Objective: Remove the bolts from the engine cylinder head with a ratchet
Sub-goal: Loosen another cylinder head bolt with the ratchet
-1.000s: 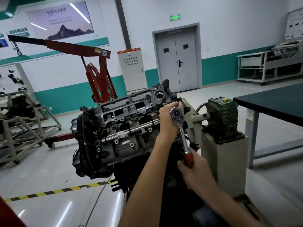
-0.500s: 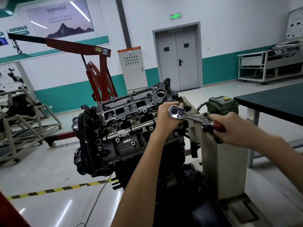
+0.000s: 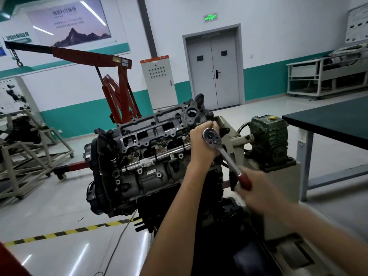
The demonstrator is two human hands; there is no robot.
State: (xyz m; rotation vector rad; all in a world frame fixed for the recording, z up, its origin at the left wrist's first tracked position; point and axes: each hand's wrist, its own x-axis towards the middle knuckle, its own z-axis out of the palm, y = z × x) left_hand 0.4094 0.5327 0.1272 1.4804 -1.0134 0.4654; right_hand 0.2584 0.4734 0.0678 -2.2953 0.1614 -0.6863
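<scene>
The grey cast-metal engine cylinder head (image 3: pixel 155 144) sits tilted on top of the dark engine block, which is mounted on a pale grey engine stand (image 3: pixel 282 182). A dark green metal gearbox (image 3: pixel 268 140) rests on the stand's top right corner. The chrome ratchet (image 3: pixel 223 150) with a dark red handle has its round head at the right end of the cylinder head, and its shaft slopes down to the right. The left hand (image 3: pixel 201 144) is curled round the ratchet head, hiding whatever it is seated on. The right hand (image 3: pixel 256 188), motion-blurred, grips the red handle low beside the stand. A red steel engine hoist (image 3: pixel 119 90) stands behind the engine, and a dark-topped table (image 3: pixel 328 120) stands at the right.
</scene>
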